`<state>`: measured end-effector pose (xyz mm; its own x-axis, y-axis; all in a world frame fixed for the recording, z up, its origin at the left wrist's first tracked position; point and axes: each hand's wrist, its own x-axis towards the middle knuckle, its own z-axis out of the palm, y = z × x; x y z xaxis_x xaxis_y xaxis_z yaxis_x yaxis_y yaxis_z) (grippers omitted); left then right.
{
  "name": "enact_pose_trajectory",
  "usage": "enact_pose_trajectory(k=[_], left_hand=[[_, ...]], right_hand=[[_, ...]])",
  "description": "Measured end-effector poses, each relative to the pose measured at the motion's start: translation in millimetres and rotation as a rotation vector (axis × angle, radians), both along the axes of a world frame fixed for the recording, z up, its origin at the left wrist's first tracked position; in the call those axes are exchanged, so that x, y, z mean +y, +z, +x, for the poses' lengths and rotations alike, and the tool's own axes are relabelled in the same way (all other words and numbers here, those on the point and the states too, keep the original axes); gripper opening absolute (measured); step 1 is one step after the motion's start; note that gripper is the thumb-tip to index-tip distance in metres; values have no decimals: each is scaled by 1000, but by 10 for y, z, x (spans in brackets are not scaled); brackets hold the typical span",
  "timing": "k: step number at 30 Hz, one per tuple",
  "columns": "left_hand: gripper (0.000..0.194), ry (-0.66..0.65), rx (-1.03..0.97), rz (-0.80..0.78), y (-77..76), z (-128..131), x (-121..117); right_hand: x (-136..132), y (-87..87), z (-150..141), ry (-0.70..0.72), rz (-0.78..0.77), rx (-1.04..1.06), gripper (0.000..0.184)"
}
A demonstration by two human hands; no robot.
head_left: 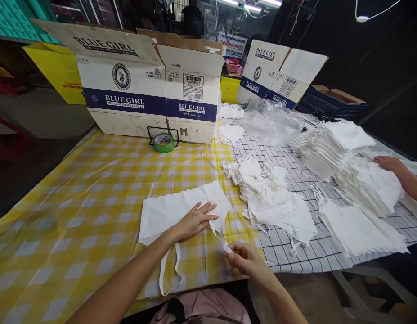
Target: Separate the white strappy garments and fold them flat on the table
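Note:
A white strappy top (177, 204) lies spread out on the yellow checked tablecloth (103, 189) in front of me. My left hand (195, 220) rests flat on the fabric, fingers spread, near the top's right end. At its lower right, my right hand (244, 258) pinches a thin white strap (221, 239) between thumb and fingers and holds it stretched from the cloth. A second strap hangs in a loop from the left part of the garment, below my left forearm.
Loose white garments (275, 193) lie to the right, with a tall stack (333, 144) behind them. Another person's hand (388, 163) touches the stacks. A beer carton (141, 90) and a green tape roll (163, 142) stand at the back; a plastic bag (269, 121) lies farther right.

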<state>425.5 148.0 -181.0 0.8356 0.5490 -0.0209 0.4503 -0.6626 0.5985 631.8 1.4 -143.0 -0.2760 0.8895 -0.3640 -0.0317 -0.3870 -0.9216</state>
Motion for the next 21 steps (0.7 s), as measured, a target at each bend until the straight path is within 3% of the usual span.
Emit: enact_pose_trajectory(k=[3, 8, 10, 16, 18, 21], left_hand=[[38, 22, -32, -29, -7, 11, -6], [37, 54, -48, -64, -18, 23, -14], [37, 65, -44, -64, -24, 25, -13], [39, 57, -17, -60, -6, 15, -15], [39, 51, -17, -53, 2, 14, -16], [39, 49, -10, -35, 12, 16, -16]], right_hand=[[-84, -89, 22, -136, -26, -39, 30], [-70, -293, -42, -826, 91, -211, 40], [-8, -325, -105, -991, 157, -197, 41], [162, -269, -316, -1116, 398, -128, 22], [156, -249, -336, -1073, 476, -85, 13], [82, -257, -304, -933, 441, -12, 14]])
